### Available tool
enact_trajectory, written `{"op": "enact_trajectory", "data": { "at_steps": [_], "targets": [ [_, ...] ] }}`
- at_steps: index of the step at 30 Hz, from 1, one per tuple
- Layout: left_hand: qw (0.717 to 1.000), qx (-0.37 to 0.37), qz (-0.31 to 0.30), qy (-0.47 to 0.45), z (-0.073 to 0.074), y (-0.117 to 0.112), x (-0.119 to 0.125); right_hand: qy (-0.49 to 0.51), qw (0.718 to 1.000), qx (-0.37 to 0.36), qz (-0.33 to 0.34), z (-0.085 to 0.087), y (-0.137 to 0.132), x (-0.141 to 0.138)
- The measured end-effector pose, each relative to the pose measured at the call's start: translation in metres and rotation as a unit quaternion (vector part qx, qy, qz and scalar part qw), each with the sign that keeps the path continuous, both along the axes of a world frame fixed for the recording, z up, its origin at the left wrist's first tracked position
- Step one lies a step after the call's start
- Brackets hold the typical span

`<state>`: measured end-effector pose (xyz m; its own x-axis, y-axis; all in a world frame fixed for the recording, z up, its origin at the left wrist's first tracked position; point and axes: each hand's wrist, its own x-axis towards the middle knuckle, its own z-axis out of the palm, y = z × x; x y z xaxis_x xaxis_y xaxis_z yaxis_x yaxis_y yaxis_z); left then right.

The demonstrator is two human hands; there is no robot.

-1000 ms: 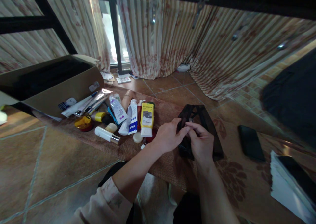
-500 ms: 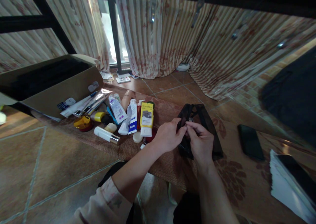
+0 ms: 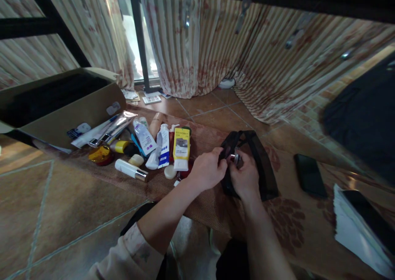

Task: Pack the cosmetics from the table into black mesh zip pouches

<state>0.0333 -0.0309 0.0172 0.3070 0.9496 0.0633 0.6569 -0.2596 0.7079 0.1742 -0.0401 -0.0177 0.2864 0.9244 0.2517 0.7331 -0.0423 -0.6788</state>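
A black mesh bag (image 3: pixel 268 177) lies on the brown patterned cloth in front of me. My left hand (image 3: pixel 207 170) is closed at the bag's left edge, its fingertips pinching the dark mesh. Inside the bag's opening, my right hand (image 3: pixel 246 176) grips a small shiny item (image 3: pixel 236 158) with a silvery, rounded part; its kind I cannot make out. Just left of my left hand lie a yellow tube (image 3: pixel 181 145) with a white cap, a white and blue tube (image 3: pixel 164 148) and a round cream-coloured lid (image 3: pixel 170 172).
More toiletries lie to the left: a purple-white pouch (image 3: pixel 145 138), a white bottle (image 3: pixel 126 167), an amber jar (image 3: pixel 101 155). Behind them stands an open cardboard box (image 3: pixel 77 117). On the right are a dark phone (image 3: pixel 309 175) and a white sheet (image 3: pixel 354 234) under another dark device (image 3: pixel 368 212).
My right hand has shifted slightly left and down, and the small shiny item now shows between its fingers. My left hand stays at the bag's edge. The view has shifted slightly.
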Motion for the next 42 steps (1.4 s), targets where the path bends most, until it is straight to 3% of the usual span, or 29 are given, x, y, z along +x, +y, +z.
{"op": "enact_trajectory", "data": {
  "at_steps": [11,18,25,29,34,38,42],
  "targets": [
    [1.0,0.001,0.001,0.009,0.0,0.0,0.0,-0.032,0.998,-0.06,-0.001,0.002,-0.002,-0.003],
    [0.999,0.005,0.005,0.031,-0.002,0.0,0.0,-0.08,0.992,-0.067,-0.072,0.001,0.007,-0.003],
    [0.999,0.007,0.007,0.031,-0.001,0.0,-0.001,-0.063,0.994,-0.043,-0.078,0.0,0.008,0.0],
    [0.999,-0.005,0.018,0.029,0.001,0.001,0.0,0.004,0.997,-0.004,-0.073,-0.015,0.012,0.012],
    [0.999,-0.014,0.034,0.037,0.002,0.003,-0.002,0.223,0.973,-0.032,-0.045,-0.03,0.018,0.018],
    [0.999,-0.042,0.017,0.013,0.004,0.004,-0.004,0.316,0.946,-0.055,-0.043,-0.022,0.017,0.011],
    [0.997,-0.034,-0.057,-0.044,0.001,-0.009,0.004,0.304,0.952,-0.042,-0.013,-0.013,0.015,0.011]
  ]
}}
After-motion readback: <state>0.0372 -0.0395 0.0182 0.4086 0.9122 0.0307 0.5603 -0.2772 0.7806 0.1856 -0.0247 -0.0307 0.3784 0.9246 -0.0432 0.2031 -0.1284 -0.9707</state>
